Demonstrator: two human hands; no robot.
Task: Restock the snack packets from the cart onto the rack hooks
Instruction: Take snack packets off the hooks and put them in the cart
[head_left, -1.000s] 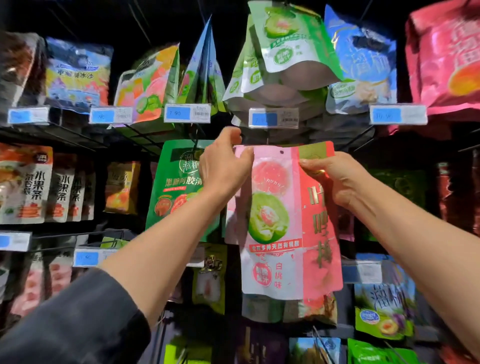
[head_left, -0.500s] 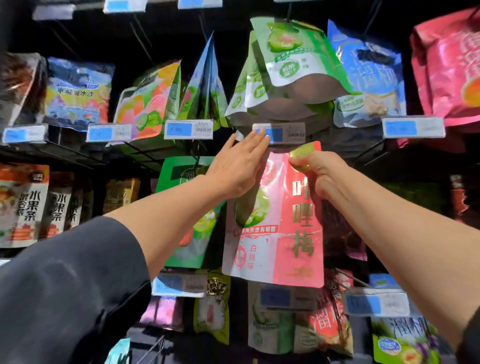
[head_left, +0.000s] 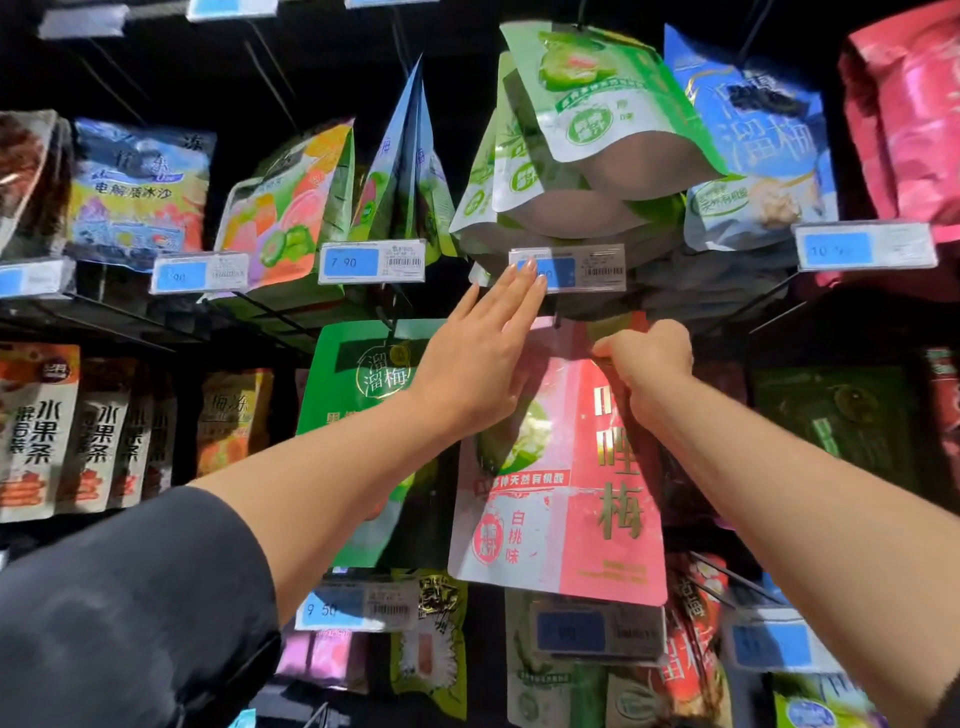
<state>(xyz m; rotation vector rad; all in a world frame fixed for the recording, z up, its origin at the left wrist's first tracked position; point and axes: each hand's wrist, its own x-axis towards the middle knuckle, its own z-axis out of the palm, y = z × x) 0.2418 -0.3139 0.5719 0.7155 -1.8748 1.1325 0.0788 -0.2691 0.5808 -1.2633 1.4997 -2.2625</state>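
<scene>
Here, our left hand (head_left: 480, 364) lies flat, fingers straight, on the pink packet (head_left: 566, 499); our right hand (head_left: 647, 358), at 3 o'clock, pinches its top edge beneath the price tag (head_left: 582, 267).

Head view, upward, near rack (head_left: 130, 322)

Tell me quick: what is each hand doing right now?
Left hand: open, fingers straight, flat against the pink and white packet, fingertips at the price tag.
Right hand: closed, pinching that packet's top edge.
</scene>
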